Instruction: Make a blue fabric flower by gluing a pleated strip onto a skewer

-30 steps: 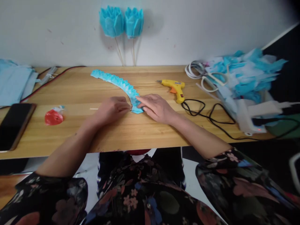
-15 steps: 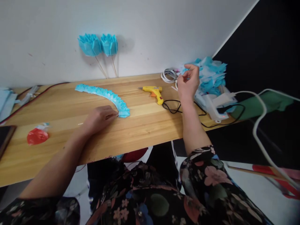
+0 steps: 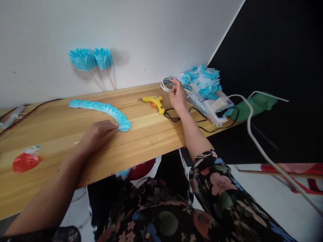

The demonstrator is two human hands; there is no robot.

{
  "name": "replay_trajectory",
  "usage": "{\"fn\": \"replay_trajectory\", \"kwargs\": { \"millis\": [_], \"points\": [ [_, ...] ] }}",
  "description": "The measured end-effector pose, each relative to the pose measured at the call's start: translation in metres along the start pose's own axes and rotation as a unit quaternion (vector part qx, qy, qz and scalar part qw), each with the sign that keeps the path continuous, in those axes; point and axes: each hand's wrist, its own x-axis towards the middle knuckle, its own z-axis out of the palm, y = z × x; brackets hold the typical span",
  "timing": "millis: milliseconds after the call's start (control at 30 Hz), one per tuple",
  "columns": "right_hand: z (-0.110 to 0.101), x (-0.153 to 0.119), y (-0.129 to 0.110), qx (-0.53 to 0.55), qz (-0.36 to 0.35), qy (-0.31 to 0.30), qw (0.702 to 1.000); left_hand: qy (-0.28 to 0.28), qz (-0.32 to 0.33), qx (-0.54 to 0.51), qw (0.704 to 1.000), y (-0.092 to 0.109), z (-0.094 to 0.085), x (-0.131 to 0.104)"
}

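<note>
Left hand [image 3: 97,134] pinches thin stick [image 3: 76,143] at near end of ruffled blue strip [image 3: 106,108]
With the strip on the table [image 3: 141,134], I'd pinch lightly and steadily; whether the right hand [image 3: 178,96], near the white cable coil [image 3: 165,89], holds anything I can't tell.

The glue gun [image 3: 156,99] is lying right of the strip [image 3: 103,107]; two flowers [image 3: 82,61] are leaning behind the strip, seemingly against the wall [image 3: 141,40].
</note>
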Motion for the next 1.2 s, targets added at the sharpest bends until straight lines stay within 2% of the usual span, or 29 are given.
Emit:
{"fn": "replay_trajectory", "kwargs": {
  "millis": [67, 167, 333, 600, 800, 1000, 1200],
  "points": [
    [-0.005, 0.001, 0.008, -0.035, 0.01, -0.011, 0.999, -0.005, 0.001, 0.003, 1.0, 0.0, 0.0, 0.0],
    [-0.01, 0.002, 0.02, -0.109, 0.031, -0.06, 0.992, -0.008, 0.002, 0.0, 1.0, 0.002, -0.002, 0.001],
    [-0.011, 0.0, 0.021, -0.195, 0.066, -0.121, 0.971, -0.02, -0.016, 0.0, 1.0, 0.008, -0.004, 0.001],
    [-0.013, -0.001, 0.022, -0.185, 0.092, -0.111, 0.972, 0.004, 0.003, -0.01, 1.0, 0.004, -0.004, 0.001],
    [-0.018, 0.004, 0.025, -0.185, 0.136, -0.128, 0.965, 0.014, -0.01, -0.009, 1.0, 0.011, -0.01, 0.0],
    [-0.021, 0.002, 0.023, -0.197, 0.124, -0.11, 0.966, 0.035, -0.015, -0.012, 0.999, 0.012, -0.013, -0.001],
    [-0.024, 0.002, 0.018, -0.211, 0.115, -0.171, 0.956, 0.038, -0.013, -0.006, 0.999, 0.006, -0.009, -0.002]
  ]
}}
